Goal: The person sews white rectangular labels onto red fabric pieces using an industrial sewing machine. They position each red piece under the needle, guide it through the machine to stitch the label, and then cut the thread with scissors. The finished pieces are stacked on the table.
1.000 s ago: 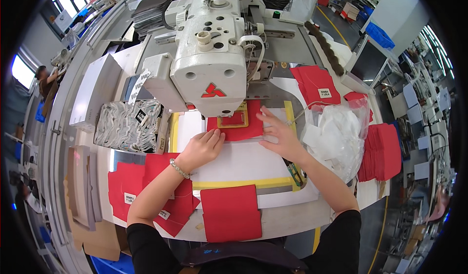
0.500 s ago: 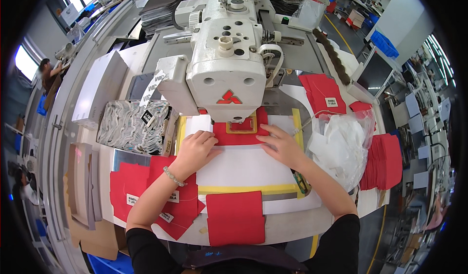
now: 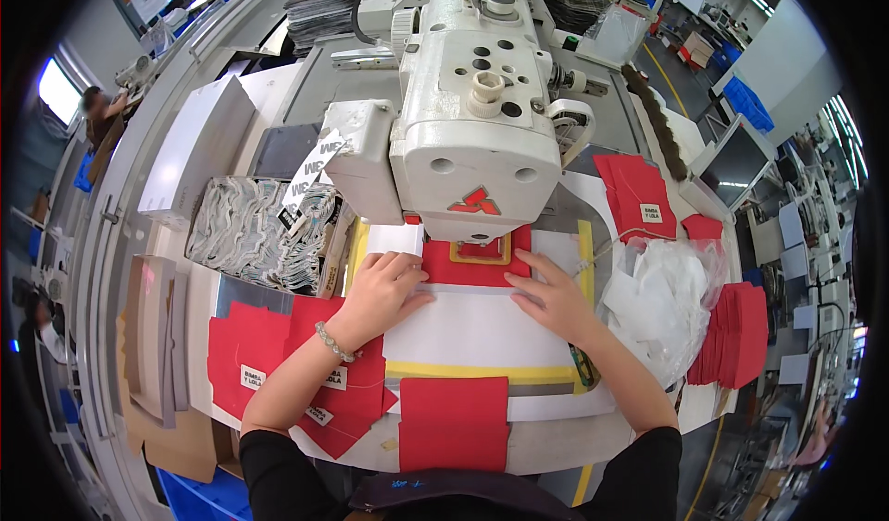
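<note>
A red fabric piece (image 3: 444, 271) lies on a white sheet (image 3: 477, 322) beneath the head of a white industrial sewing machine (image 3: 472, 164). A yellow-edged clamp frame (image 3: 480, 260) sits on the fabric. My left hand (image 3: 381, 289) rests flat at the fabric's left edge, fingers stretched and close together. At the right edge, my right hand (image 3: 556, 297) has its fingers apart, the tips touching the cloth. Neither hand grips anything. Yellow tape (image 3: 482, 371) borders the sheet. In front of me lies a red fabric stack (image 3: 454, 424).
Red pieces with white labels (image 3: 278, 345) lie under my left forearm. A box of folded label strips (image 3: 264, 234) stands at left. On the right are a plastic bag of white pieces (image 3: 653, 299), a red stack (image 3: 732, 336) and a small green-black tool (image 3: 583, 368).
The view has shifted, so the machine head appears farther right and larger. Both hands stay beside the red fabric piece, which remains under the clamp frame.
</note>
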A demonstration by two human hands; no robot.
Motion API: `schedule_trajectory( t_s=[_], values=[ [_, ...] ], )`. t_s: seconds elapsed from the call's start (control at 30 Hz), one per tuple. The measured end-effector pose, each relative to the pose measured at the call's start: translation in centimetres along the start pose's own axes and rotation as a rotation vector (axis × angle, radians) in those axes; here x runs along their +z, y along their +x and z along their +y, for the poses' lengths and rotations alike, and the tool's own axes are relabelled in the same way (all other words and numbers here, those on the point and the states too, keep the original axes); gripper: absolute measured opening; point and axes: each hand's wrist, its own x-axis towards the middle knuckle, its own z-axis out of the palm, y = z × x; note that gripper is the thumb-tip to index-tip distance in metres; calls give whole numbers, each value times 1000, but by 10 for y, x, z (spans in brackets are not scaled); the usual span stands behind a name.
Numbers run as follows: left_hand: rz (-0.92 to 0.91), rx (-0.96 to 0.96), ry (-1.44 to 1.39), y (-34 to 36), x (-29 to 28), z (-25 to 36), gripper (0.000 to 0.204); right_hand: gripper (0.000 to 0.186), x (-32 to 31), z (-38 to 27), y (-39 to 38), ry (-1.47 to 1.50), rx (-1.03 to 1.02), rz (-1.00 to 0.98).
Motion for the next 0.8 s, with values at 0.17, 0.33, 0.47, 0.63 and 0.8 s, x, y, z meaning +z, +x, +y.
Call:
schedule_trajectory(
  t_s=[0.17, 0.33, 0.47, 0.63, 0.8],
  values=[
    [11, 0, -22, 0, 1, -1, 22, 31, -1, 0, 0, 13, -7, 4],
    [37, 34, -14, -2, 2, -3, 19, 30, -2, 2, 0, 30, -7, -11],
    [48, 54, -7, -1, 2, -2, 18, 32, -3, 4, -2, 13, 3, -19],
    [76, 73, 33, -4, 5, -1, 17, 27, -16, -1, -3, -107, 55, 22],
    [77, 87, 56, -3, 6, -1, 18, 28, -20, 6, -9, -258, -8, 61]
  ],
)
